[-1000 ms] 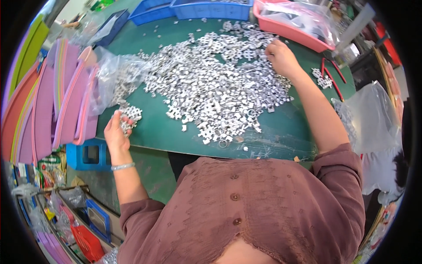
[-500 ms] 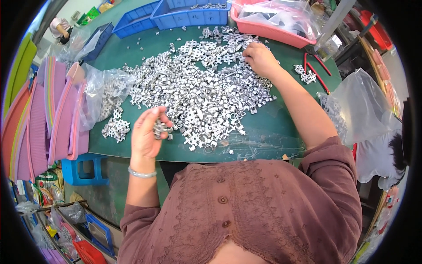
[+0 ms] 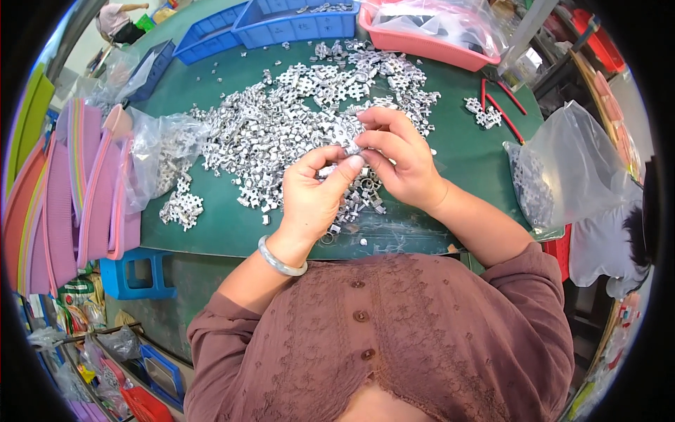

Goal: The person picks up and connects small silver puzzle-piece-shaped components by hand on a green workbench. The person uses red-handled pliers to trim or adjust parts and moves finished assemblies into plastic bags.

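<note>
My left hand (image 3: 311, 197) and my right hand (image 3: 406, 160) meet above the near side of a heap of small silver metal parts (image 3: 249, 133). Between their fingertips is a small silver metal part (image 3: 351, 145), partly covered by the fingers. The left thumb and forefinger pinch it from the left; the right fingers close on it from the other side. Whether more parts lie inside the left palm is hidden. A small cluster of flat, toothed silver parts (image 3: 181, 205) lies on the green table (image 3: 232, 235), left of the heap.
Blue bins (image 3: 295, 28) and a pink basket (image 3: 430, 46) line the back. Red-handled pliers (image 3: 503, 118) lie at the right, near a clear bag of parts (image 3: 538, 186). Another bag (image 3: 169, 144) and purple baskets (image 3: 105, 190) stand left. A blue stool (image 3: 116, 278) sits below.
My right hand has come back from the far side of the heap toward me. My left hand has moved right, and the two now meet at the small metal part.
</note>
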Demonstrator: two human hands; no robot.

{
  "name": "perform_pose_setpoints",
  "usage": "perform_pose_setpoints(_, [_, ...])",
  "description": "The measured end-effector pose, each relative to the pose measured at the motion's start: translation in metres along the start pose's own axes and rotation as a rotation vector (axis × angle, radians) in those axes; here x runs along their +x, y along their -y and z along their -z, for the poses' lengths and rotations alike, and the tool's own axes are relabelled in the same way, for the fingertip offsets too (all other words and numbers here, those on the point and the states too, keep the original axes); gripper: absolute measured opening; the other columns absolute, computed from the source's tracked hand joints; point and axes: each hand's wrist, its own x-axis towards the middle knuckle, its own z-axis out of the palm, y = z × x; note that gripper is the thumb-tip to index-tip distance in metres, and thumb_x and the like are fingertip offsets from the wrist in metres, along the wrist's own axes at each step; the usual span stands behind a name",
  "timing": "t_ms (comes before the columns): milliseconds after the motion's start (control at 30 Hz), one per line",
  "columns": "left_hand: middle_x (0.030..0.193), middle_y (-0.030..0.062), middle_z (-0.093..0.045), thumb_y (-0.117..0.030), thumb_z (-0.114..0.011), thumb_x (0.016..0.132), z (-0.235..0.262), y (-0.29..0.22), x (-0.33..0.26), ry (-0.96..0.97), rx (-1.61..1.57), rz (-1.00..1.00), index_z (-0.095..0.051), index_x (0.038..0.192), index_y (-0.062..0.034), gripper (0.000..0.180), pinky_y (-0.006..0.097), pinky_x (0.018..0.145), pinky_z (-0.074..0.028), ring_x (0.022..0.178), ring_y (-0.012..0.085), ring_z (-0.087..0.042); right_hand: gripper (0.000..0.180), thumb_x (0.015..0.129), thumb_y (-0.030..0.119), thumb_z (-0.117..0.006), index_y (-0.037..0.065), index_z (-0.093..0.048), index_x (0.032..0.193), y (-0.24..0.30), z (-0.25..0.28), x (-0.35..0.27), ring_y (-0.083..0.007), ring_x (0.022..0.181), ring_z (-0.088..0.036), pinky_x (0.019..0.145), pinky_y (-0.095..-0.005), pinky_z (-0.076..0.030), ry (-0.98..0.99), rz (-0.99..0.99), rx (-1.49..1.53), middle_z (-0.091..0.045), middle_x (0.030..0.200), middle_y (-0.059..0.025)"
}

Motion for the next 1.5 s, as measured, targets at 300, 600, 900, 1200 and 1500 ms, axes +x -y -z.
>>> perform_pose_setpoints(300, [0.073, 0.0101, -0.059, -0.004, -0.065, 0.068, 0.012, -0.001, 0.000, -0.044, 0.845, -0.817, -0.060, 0.082, -0.0022, 0.015, 0.027, 0.055, -0.046, 0.062, 0.0217, -0.058, 0.021, 0.076, -0.001, -0.057, 0.002, -0.059, 0.096, -0.007, 0.013, -0.005, -0.0147, 0.076, -0.056, 0.066, -0.0250, -0.045, 0.140, -0.282, 0.345, -0.058, 0.088, -0.0075])
perform_pose_setpoints(600, [0.072, 0.0072, -0.059, -0.004, -0.067, 0.064, 0.012, 0.000, -0.006, -0.069, 1.043, -1.013, -0.060, 0.082, -0.0047, 0.019, 0.030, 0.054, -0.047, 0.062, 0.0222, -0.057, 0.017, 0.077, -0.001, -0.056, 0.001, -0.061, 0.094, -0.005, 0.014, -0.009, -0.0107, 0.077, -0.055, 0.068, -0.0222, -0.044, 0.194, -0.414, 0.488, -0.059, 0.084, -0.0054])
perform_pose_setpoints(900, [0.072, 0.0085, -0.060, -0.001, -0.068, 0.064, 0.012, 0.001, -0.007, -0.070, 1.041, -1.050, -0.061, 0.082, -0.0030, 0.019, 0.027, 0.056, -0.046, 0.063, 0.0202, -0.058, 0.017, 0.078, 0.000, -0.057, 0.001, -0.060, 0.095, -0.007, 0.013, -0.011, -0.0101, 0.078, -0.055, 0.069, -0.0219, -0.044, 0.175, -0.406, 0.541, -0.059, 0.085, -0.0048])
perform_pose_setpoints(1200, [0.072, 0.0044, -0.059, -0.006, -0.060, 0.078, 0.014, 0.004, -0.010, 0.042, -0.050, 0.187, -0.059, 0.089, -0.0016, 0.012, 0.018, 0.043, -0.036, 0.060, 0.0102, -0.055, 0.018, 0.081, 0.005, -0.056, 0.000, -0.060, 0.098, -0.001, 0.016, -0.009, -0.0056, 0.068, -0.052, 0.061, -0.0184, -0.043, 0.165, -0.666, 0.733, -0.058, 0.081, -0.0016])
perform_pose_setpoints(1500, [0.072, 0.0047, -0.058, -0.013, -0.054, 0.084, 0.013, 0.009, -0.011, 0.095, -0.184, 0.316, -0.058, 0.092, -0.0044, 0.013, 0.020, 0.044, -0.036, 0.063, 0.0141, -0.056, 0.016, 0.082, 0.011, -0.056, 0.002, -0.062, 0.094, -0.008, 0.016, -0.010, -0.0050, 0.060, -0.050, 0.056, -0.0185, -0.042, 0.186, -0.858, 0.864, -0.059, 0.074, 0.0005])
